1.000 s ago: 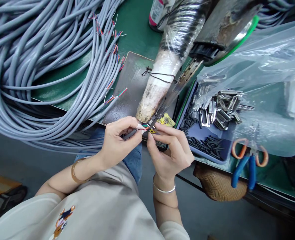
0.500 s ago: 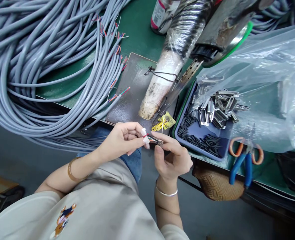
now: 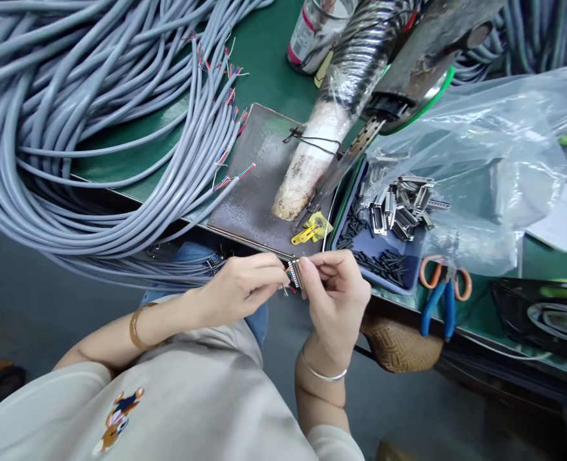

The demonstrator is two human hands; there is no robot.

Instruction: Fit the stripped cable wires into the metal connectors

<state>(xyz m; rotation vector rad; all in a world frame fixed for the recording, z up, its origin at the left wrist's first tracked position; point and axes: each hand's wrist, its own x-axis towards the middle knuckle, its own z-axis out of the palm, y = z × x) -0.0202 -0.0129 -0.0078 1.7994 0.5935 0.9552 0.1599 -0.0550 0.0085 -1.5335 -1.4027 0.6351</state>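
Note:
A small metal multi-pin connector [image 3: 295,272] sits between my two hands, in front of the bench edge. My right hand [image 3: 336,291] pinches its right side between thumb and fingers. From the left, my left hand [image 3: 245,282] is closed at the thin coloured wires [image 3: 287,287] beside the row of pins. The wires are mostly covered by the fingertips, so I cannot tell which ones are joined to the pins. Just beyond the hands, a yellow plastic tool [image 3: 307,232] with a yellow wrapper lies on the dark board [image 3: 245,205].
Grey cables [image 3: 134,128] with stripped ends fill the left. A wrapped duct [image 3: 307,153] reaches down over the board. To the right stand a blue tray [image 3: 367,246] of connectors [image 3: 401,208] and black sleeves [image 3: 384,266], a plastic bag [image 3: 495,160] and blue-handled cutters [image 3: 439,304].
The connector has turned so its pin row shows. My left fingers have closed in towards it, and the white piece they held is out of sight. The view has shifted slightly.

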